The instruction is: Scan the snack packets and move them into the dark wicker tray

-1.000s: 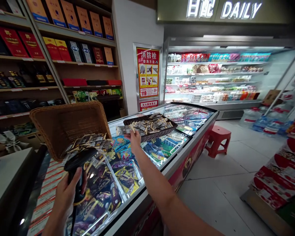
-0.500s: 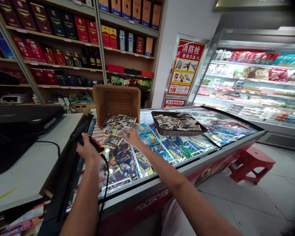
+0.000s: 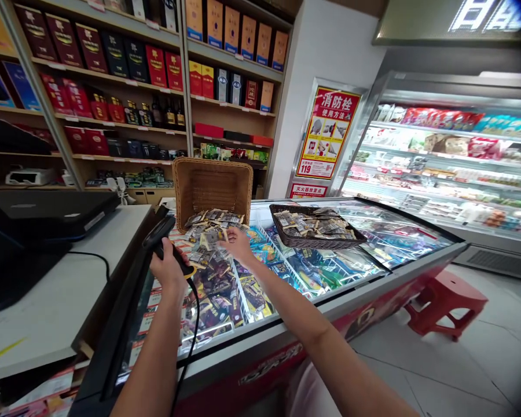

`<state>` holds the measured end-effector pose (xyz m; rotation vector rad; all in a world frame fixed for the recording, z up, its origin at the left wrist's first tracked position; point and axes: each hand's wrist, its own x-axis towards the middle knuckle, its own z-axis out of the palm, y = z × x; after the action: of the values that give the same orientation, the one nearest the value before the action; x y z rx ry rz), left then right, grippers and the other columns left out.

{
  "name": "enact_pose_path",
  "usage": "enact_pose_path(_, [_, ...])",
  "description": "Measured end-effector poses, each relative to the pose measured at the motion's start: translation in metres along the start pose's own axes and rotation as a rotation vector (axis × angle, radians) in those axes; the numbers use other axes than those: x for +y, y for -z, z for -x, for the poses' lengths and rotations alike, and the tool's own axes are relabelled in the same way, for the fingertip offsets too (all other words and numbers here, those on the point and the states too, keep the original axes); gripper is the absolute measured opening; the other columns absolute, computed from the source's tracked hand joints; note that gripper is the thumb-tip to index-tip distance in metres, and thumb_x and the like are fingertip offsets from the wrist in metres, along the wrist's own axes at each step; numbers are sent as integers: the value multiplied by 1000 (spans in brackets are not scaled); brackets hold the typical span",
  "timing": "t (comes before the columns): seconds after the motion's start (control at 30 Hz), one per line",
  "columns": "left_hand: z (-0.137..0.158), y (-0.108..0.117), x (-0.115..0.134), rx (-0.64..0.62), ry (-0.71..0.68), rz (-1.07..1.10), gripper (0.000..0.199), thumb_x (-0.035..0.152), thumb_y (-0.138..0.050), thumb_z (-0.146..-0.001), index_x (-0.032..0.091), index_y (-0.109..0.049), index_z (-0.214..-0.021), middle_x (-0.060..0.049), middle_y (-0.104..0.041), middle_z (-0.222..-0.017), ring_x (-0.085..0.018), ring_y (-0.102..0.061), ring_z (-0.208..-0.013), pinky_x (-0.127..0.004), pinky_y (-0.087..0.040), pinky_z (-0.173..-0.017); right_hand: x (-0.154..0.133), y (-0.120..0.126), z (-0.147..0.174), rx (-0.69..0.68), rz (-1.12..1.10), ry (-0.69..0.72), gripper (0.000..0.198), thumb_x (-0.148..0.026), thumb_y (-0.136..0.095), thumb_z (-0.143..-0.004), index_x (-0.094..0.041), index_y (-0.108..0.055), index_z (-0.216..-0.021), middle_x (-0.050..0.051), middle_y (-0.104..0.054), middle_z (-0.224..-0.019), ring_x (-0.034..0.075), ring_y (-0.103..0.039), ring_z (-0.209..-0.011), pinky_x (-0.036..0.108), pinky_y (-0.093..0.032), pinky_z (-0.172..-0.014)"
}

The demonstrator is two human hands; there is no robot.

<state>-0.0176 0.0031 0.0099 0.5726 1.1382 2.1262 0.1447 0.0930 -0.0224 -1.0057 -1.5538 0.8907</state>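
My left hand (image 3: 169,269) is wrapped round the handle of a black barcode scanner (image 3: 158,233). Its cable hangs down over my forearm and the freezer's edge. With the fingertips of my right hand (image 3: 238,246) I pinch a small packet (image 3: 212,237), blurred a little. Just beneath it, more small packets (image 3: 200,258) spill in a pile on the glass from a wicker basket (image 3: 212,163) tipped on its side. To the right, a dark woven tray (image 3: 319,243) holds similar packets.
The chest freezer (image 3: 286,315) has a sliding glass top over ice-cream packs. On the left stands a white counter (image 3: 87,278) with a black machine. A red stool (image 3: 449,298) is on the floor at right. Shelves of boxed bottles line the back; an open cooler (image 3: 438,139) stands right.
The scanner's head has risen and tilted upright in my left hand. My right hand has lifted a packet slightly off the pile. The view has shifted up a little.
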Motion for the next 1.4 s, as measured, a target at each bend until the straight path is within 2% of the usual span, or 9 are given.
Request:
enact_pose_path(0.07, [1,-1,-1,-51,4,-23,50,61,-74,-76,21,-47,-87,8,-52,-60,-9,-47,-43,-22,-38,-40,1,26,-5,115,-198,-15,39,-46,-81,-70,-17,-64,-89,-1,-61,-76,13,-55,-68,27,-46,-66])
enact_pose_path(0.13, [5,-3,-3,-128,6,-62,52,63,-76,-74,20,-49,-86,7,-53,-62,-8,-47,-43,-22,-37,-39,7,50,-8,233,-341,-63,40,-52,-78,-71,-17,-66,-88,-5,-50,-64,10,-45,-55,25,-40,-55])
enact_pose_path(0.27, [20,-5,-6,-430,44,-214,52,64,-76,-77,19,-52,-84,3,-56,-64,-8,-46,-42,-22,-36,-37,22,76,-13,473,-512,-190,41,-55,-75,-73,-19,-62,-87,-10,-30,-55,9,-30,-46,25,-27,-46])
enact_pose_path(0.37, [31,-6,-11,-643,89,-385,49,64,-73,-81,19,-53,-83,2,-54,-59,-10,-46,-41,-23,-36,-38,26,81,-16,506,-534,-173,39,-55,-73,-77,-20,-62,-90,-9,-27,-57,9,-28,-47,26,-25,-46])
enact_pose_path(0.47, [36,-7,-14,-746,87,-462,48,63,-72,-82,19,-53,-83,1,-55,-59,-11,-47,-42,-23,-38,-39,23,87,-17,498,-558,-157,33,-50,-71,-82,-20,-65,-96,-8,-29,-58,9,-26,-49,27,-26,-46])
enact_pose_path(0.57, [37,-9,-15,-753,79,-446,51,64,-75,-78,19,-53,-85,-1,-62,-71,-10,-47,-45,-23,-38,-38,18,94,-16,542,-582,-193,26,-42,-70,-86,-19,-67,-99,-7,-30,-58,10,-25,-51,27,-27,-45])
enact_pose_path(0.67, [37,-11,-14,-731,93,-445,54,66,-77,-75,18,-54,-84,-3,-63,-74,-9,-46,-44,-23,-37,-38,12,99,-13,579,-597,-247,21,-35,-68,-88,-17,-67,-100,-6,-30,-59,10,-26,-52,27,-27,-45])
enact_pose_path(1.0, [31,-3,-19,-917,27,-596,51,67,-69,-85,18,-55,-76,0,-53,-55,-11,-46,-42,-24,-37,-41,10,104,-12,562,-601,-282,14,-33,-65,-93,-20,-65,-98,-5,-32,-64,11,-28,-54,27,-30,-47])
enact_pose_path(1.4, [34,-6,-17,-924,16,-611,49,65,-67,-87,19,-56,-76,0,-53,-53,-12,-46,-42,-24,-36,-42,3,103,-11,551,-611,-300,11,-30,-67,-92,-19,-63,-91,-7,-31,-58,9,-28,-49,26,-28,-43])
